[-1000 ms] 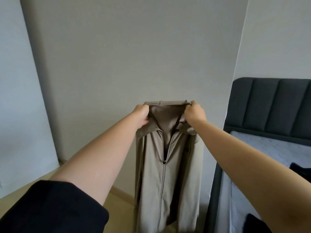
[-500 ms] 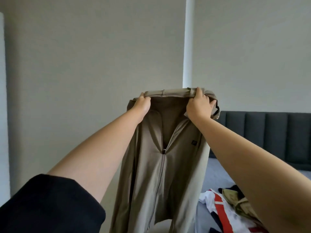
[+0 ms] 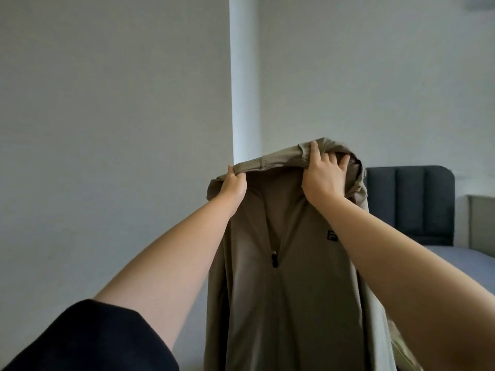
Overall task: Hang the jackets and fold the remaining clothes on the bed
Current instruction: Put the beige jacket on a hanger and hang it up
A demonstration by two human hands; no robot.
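A khaki zip-front jacket hangs in the air in front of me, its front facing me, zipper partly down, a small dark logo on the chest. My left hand grips the left end of its collar edge. My right hand grips the collar on the right, fingers curled over the top. The jacket's lower part runs out of the frame's bottom. The bed lies to the right behind my right arm; the clothes on it are hidden.
A dark padded headboard stands against the wall at the right. A white wall corner strip runs down behind the jacket. Plain grey walls fill the left and top. A pale object sits at the far right edge.
My view has swung right and the jacket has risen and come closer. Both hands keep their hold on the collar. The clothes pile on the bed has dropped out of sight.
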